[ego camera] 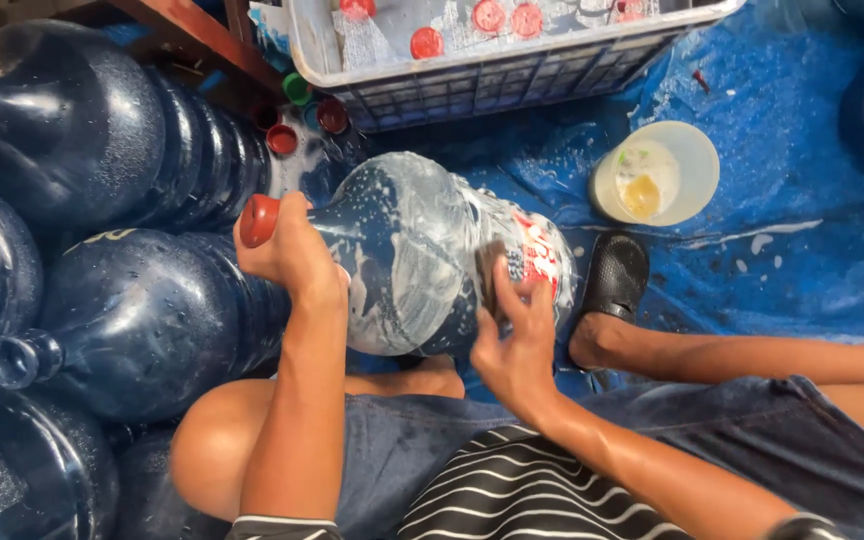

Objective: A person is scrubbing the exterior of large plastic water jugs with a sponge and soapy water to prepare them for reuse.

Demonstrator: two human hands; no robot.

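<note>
A large blue water jug (pixel 414 255), streaked with white soap suds, lies on its side in front of my knees. Its red cap (pixel 258 220) points left. My left hand (pixel 292 255) grips the jug's neck just behind the cap. My right hand (pixel 514 335) presses a dark scrubbing pad (pixel 493 272) against the jug's body, next to its red and white label (pixel 537 255). My right foot wears a black sandal (pixel 612 277) on the blue tarp.
Several dark blue jugs (pixel 142 320) lie stacked at the left. A white crate (pixel 512 60) with red-capped bottles stands at the top. A pale bowl (pixel 657 172) of soapy liquid sits on the wet blue tarp (pixel 802 230). Loose caps (pixel 282 138) lie near the crate.
</note>
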